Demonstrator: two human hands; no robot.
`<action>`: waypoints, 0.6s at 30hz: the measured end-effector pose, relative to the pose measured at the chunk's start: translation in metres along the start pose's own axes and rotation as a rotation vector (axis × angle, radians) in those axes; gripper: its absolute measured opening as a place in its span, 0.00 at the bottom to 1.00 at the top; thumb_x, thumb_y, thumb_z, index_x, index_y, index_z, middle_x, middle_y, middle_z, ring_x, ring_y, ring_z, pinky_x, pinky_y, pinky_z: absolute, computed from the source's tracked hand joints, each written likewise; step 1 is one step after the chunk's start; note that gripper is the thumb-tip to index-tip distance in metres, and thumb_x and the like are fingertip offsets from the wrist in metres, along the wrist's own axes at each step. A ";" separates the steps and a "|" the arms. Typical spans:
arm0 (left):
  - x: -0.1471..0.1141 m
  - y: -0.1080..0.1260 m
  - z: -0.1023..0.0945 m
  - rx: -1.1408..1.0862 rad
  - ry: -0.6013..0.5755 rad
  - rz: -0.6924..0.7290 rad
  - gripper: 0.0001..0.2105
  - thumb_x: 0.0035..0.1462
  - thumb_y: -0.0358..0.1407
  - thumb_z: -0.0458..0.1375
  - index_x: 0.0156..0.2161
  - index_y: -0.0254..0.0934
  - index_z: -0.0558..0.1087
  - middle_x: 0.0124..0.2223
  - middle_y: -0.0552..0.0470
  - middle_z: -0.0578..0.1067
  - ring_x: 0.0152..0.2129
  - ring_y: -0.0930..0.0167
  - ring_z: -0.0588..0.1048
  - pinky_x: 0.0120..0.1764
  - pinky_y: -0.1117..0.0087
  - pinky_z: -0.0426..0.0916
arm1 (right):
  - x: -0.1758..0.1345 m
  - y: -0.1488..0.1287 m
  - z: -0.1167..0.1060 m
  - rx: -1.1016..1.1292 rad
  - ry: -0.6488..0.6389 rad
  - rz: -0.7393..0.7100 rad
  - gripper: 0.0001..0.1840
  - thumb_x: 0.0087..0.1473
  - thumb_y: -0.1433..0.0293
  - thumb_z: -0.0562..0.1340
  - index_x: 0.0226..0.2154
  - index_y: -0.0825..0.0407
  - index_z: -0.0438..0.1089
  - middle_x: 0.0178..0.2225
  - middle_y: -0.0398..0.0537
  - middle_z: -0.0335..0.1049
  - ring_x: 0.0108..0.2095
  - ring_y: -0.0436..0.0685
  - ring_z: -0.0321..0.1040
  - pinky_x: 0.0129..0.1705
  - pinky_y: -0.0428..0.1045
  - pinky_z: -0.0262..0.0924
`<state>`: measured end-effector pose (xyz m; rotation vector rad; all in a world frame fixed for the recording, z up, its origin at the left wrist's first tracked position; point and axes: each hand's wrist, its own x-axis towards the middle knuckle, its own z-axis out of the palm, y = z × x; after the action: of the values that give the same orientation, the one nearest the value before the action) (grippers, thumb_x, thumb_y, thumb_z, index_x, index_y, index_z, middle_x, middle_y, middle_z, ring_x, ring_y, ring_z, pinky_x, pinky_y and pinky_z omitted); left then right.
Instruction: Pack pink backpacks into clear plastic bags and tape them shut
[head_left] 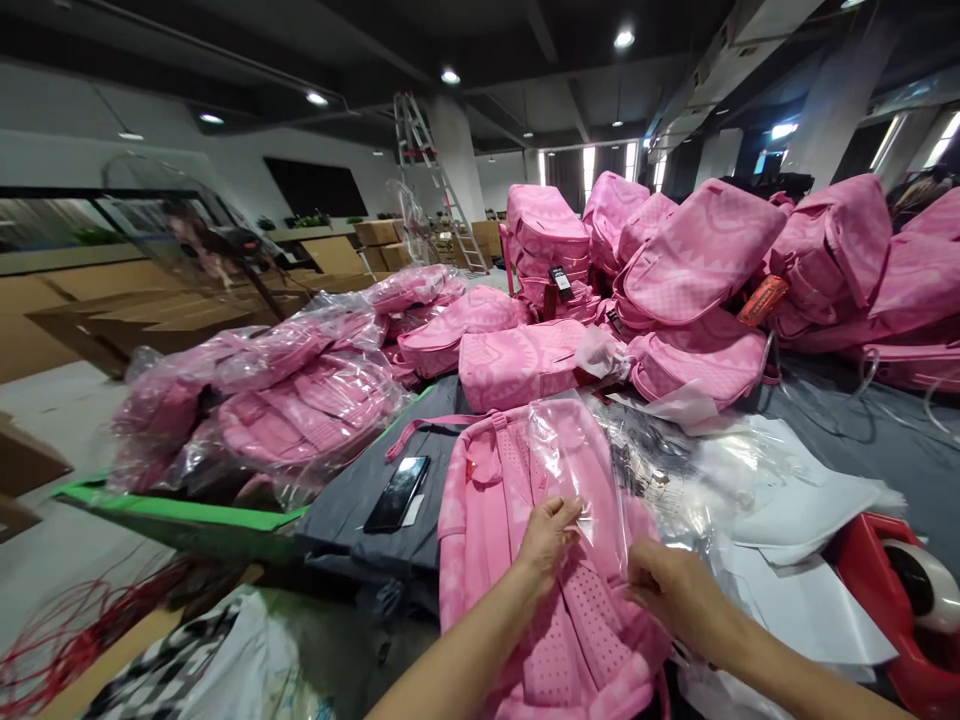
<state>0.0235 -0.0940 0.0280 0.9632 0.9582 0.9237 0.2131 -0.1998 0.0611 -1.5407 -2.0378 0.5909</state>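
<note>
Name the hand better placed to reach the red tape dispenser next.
Probably the right hand: it is nearer the red tape dispenser, on that side, while the left hand is farther across the pink backpack, pinching clear plastic.

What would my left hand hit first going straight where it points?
Your left hand would probably meet the clear plastic over the nearest pink backpack; any gap between plastic and backpack is hard to judge.
</note>
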 end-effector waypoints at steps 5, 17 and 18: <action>-0.001 -0.003 0.000 0.013 0.084 0.072 0.29 0.37 0.57 0.73 0.21 0.38 0.64 0.21 0.57 0.65 0.19 0.77 0.64 0.24 0.77 0.60 | 0.006 0.024 -0.045 0.537 0.087 0.229 0.26 0.53 0.45 0.66 0.27 0.50 0.63 0.28 0.43 0.68 0.31 0.55 0.67 0.34 0.49 0.62; -0.019 0.018 0.010 1.533 0.218 0.997 0.31 0.65 0.33 0.55 0.71 0.47 0.56 0.70 0.42 0.62 0.69 0.53 0.56 0.69 0.42 0.48 | 0.014 0.033 -0.067 0.909 0.430 0.485 0.30 0.51 0.41 0.65 0.30 0.47 0.55 0.22 0.35 0.50 0.20 0.47 0.47 0.19 0.43 0.46; -0.010 0.026 0.019 1.567 0.209 1.013 0.31 0.65 0.33 0.56 0.71 0.47 0.55 0.70 0.43 0.62 0.69 0.53 0.56 0.69 0.42 0.48 | 0.013 0.026 -0.067 0.806 0.411 0.428 0.30 0.50 0.40 0.65 0.29 0.47 0.55 0.23 0.35 0.50 0.21 0.48 0.47 0.20 0.44 0.47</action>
<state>0.0329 -0.1005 0.0593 2.9013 1.3602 0.9799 0.2718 -0.1779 0.0982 -1.4119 -0.9662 0.9993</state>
